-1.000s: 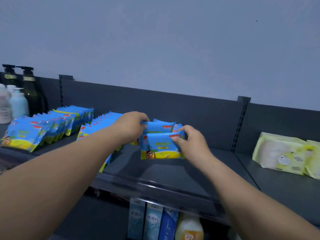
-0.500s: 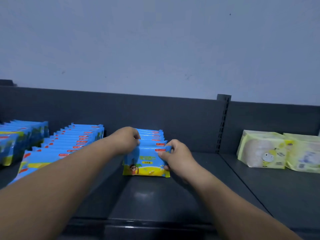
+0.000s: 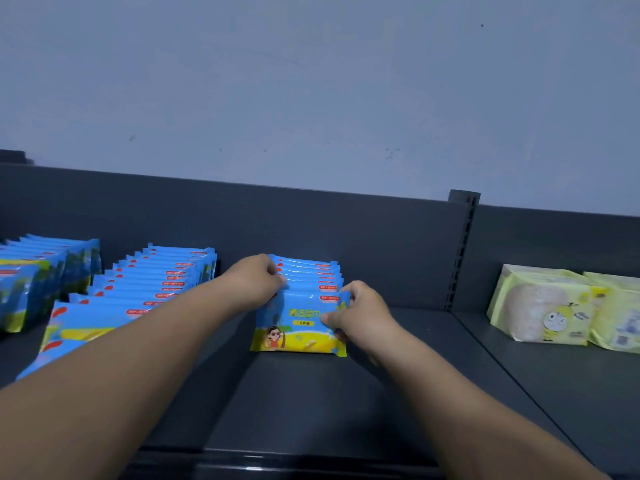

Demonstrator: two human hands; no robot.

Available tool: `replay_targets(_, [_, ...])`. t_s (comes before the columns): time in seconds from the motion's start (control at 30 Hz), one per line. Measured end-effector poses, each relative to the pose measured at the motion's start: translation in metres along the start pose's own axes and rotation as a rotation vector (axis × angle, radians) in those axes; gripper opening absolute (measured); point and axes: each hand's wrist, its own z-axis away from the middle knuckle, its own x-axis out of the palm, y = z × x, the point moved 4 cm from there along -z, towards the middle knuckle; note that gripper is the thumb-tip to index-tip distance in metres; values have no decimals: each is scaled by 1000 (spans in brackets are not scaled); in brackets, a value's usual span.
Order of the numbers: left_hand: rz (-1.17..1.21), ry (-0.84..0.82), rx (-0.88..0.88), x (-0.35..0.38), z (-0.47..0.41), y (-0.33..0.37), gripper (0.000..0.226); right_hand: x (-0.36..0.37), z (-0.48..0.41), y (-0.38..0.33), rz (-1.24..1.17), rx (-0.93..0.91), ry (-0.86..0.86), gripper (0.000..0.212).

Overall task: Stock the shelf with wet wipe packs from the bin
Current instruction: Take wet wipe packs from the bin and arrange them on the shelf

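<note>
Dark shelf (image 3: 311, 403): wet wipe packs (image 3: 300, 329), loose a second ago, now squared into a third row, ends gripped by left hand (image 3: 258, 280) and right hand (image 3: 363, 317); release due

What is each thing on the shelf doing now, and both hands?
left hand: grips the left end of the short row of blue packs.
right hand: pinches the front blue pack at its right edge.
front blue pack: upright on the shelf, against that row.
middle row of blue packs: standing, front to back.
far-left row of blue packs: standing, partly out of view.
green packs: standing side by side, untouched.
</note>
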Motion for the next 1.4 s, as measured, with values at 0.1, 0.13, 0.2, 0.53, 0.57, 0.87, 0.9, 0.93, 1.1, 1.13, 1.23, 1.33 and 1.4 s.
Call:
replay_targets(0.1, [-5, -85, 14, 0, 7, -3, 71, 0, -2, -1, 50, -3, 33, 36])
replay_targets(0.13, [-41, -118, 18, 1, 10, -5, 84, 0, -2, -2, 67, -6, 46, 36])
replay_targets(0.2, [-139, -153, 28, 4, 13, -6, 99, -1, -3, -3, 92, -17, 61, 38])
replay_targets(0.53, [-414, -63, 113, 18, 27, -6, 96, -4, 7, -1, 187, -33, 31, 58])
replay_targets(0.57, [-416, -50, 123, 18, 29, -6, 96, -5, 8, -2, 182, -34, 35, 59])
replay_targets(0.87, [-477, 103, 178, 2, 61, -3, 89, -6, 29, -20, 424, -236, 94, 51])
replay_targets(0.9, [-486, 122, 180, 0, 67, -3, 89, -4, 34, -22, 451, -267, 82, 52])
replay_targets(0.93, [-496, 139, 181, -3, 74, -3, 89, -2, 37, -24, 476, -303, 72, 52])
replay_targets(1.1, [-549, 198, 160, -15, 109, -8, 94, 16, 59, -35, 587, -454, 26, 54])
replay_targets(1.13, [-554, 205, 148, -17, 116, -10, 94, 21, 64, -37, 599, -487, 16, 53])
replay_targets(1.23, [-595, 225, 99, -25, 138, -19, 90, 36, 79, -42, 608, -568, -47, 50])
replay_targets(1.33, [-659, 251, 60, -36, 162, -30, 84, 52, 97, -49, 628, -650, -95, 51])
replay_targets(1.4, [-697, 268, 38, -45, 178, -39, 87, 61, 112, -56, 656, -725, -104, 50])
